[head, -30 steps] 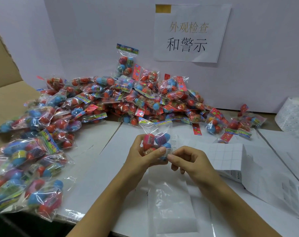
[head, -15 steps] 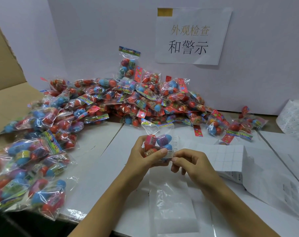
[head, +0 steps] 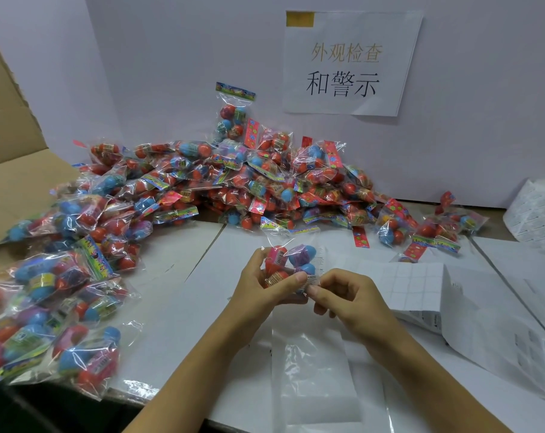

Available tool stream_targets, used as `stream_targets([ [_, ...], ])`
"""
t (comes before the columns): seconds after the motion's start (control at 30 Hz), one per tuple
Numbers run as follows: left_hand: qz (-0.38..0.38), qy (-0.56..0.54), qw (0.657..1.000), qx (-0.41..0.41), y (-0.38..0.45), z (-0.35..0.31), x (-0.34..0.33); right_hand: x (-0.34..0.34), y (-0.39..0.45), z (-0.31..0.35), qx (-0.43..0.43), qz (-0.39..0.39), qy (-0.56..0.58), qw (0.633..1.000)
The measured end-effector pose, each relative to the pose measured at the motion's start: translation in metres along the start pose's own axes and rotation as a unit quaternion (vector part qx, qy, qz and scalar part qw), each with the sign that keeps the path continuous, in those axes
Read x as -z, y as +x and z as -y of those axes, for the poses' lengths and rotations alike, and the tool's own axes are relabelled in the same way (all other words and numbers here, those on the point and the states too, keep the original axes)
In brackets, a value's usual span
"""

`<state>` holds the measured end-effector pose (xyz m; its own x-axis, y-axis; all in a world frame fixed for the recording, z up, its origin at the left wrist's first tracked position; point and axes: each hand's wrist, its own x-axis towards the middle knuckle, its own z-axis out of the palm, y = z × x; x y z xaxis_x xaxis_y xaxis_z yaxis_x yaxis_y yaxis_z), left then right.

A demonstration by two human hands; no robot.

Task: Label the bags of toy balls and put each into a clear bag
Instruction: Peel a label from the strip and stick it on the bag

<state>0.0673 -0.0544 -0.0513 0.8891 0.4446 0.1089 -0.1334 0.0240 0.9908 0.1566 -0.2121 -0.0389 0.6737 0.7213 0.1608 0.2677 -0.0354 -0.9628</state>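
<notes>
1. Hands met over the near table: left hand [head: 266, 281] gripped a bag of toy balls [head: 291, 264]; right hand [head: 343, 295] pinched its white warning label [head: 312, 280].
2. Risk, likely: label creasing on crinkly film; the clear bag [head: 315, 379] lay just nearer.

Right hand [head: 355, 303] has pressed label [head: 312, 279] lower on bag [head: 291, 260].

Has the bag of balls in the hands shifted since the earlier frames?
No. The bag of balls stays just below the pile's front edge; only the camera drifted.
</notes>
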Motion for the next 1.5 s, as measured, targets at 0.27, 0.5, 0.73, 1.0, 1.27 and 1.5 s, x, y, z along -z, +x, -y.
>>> stream_targets([
  [0.27, 0.0, -0.004, 1.0, 0.0, -0.0014, -0.001, -0.0006, 0.0003, 0.0004, -0.001, -0.005, 0.002, 0.001, 1.0],
  [0.5, 0.006, -0.022, 1.0, 0.0, -0.0009, -0.0013, 0.0017, 0.0016, 0.0012, 0.0, 0.006, 0.002, -0.013, 1.0],
  [0.73, 0.026, -0.041, 0.999, 0.01, -0.0015, -0.0027, 0.0008, 0.0058, 0.0022, 0.0014, 0.006, 0.019, -0.037, 0.999],
  [1.0, 0.029, -0.037, 0.999, 0.001, -0.0029, -0.0019, 0.0007, 0.0008, 0.001, 0.0042, 0.029, -0.005, -0.027, 0.999],
  [1.27, 0.032, -0.038, 0.999, -0.002, -0.0029, -0.0029, 0.0002, 0.0034, 0.002, 0.0011, 0.028, 0.007, -0.058, 0.998],
  [1.5, 0.026, -0.07, 0.997, 0.022, -0.0027, -0.0064, -0.001, 0.004, 0.0, 0.0031, 0.021, 0.014, -0.074, 0.997],
])
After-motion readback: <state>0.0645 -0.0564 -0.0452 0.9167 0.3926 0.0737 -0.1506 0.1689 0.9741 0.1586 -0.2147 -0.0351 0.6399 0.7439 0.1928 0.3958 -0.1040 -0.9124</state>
